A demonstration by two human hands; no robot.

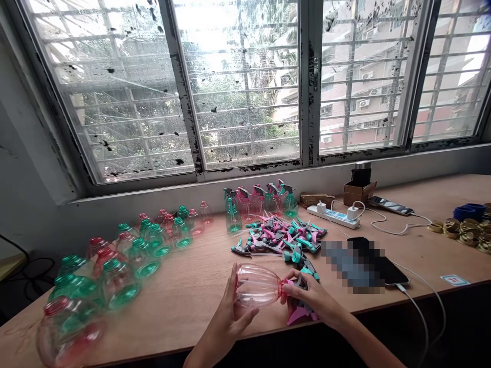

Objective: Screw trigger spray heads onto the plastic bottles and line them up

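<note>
A clear pink spray bottle (259, 286) lies on its side in the air above the front of the table. My left hand (232, 312) is closed round its base end, the thumb below. At the neck, my right hand (303, 294) grips a pink and grey trigger spray head (301, 312), its nozzle end hanging down. The head meets the bottle's neck; whether it is screwed tight I cannot tell. Just beyond lies a heap of pink, teal and grey spray heads (280, 232) with thin tubes.
Several open green and pink bottles (120, 286) stand along the left. Bottles with heads fitted (245, 204) stand by the window wall. To the right are a power strip (333, 215), phones (378, 260) with cables, a cardboard box (358, 191) and gold-coloured pieces (466, 232).
</note>
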